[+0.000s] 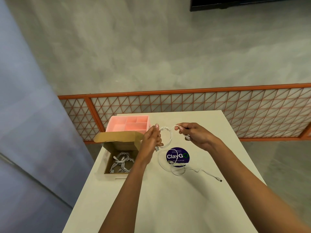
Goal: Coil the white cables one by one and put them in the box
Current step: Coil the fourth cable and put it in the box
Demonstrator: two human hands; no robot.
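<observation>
pinching white cable (171,137) loop, left fingers (156,127), right fingers (181,127); pink organiser (110,125) behind box (117,137).

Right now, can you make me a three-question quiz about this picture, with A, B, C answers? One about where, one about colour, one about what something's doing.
1. Where are the coiled cables? A in the box B on the floor C on the wall
2. What colour is the tray? A green B pink C black
3. The right hand: A pinches a cable B lies flat C is empty

Answers: 1 A, they sit inside the open box. 2 B, its walls are pink. 3 A, its fingers pinch a white loop.
</observation>
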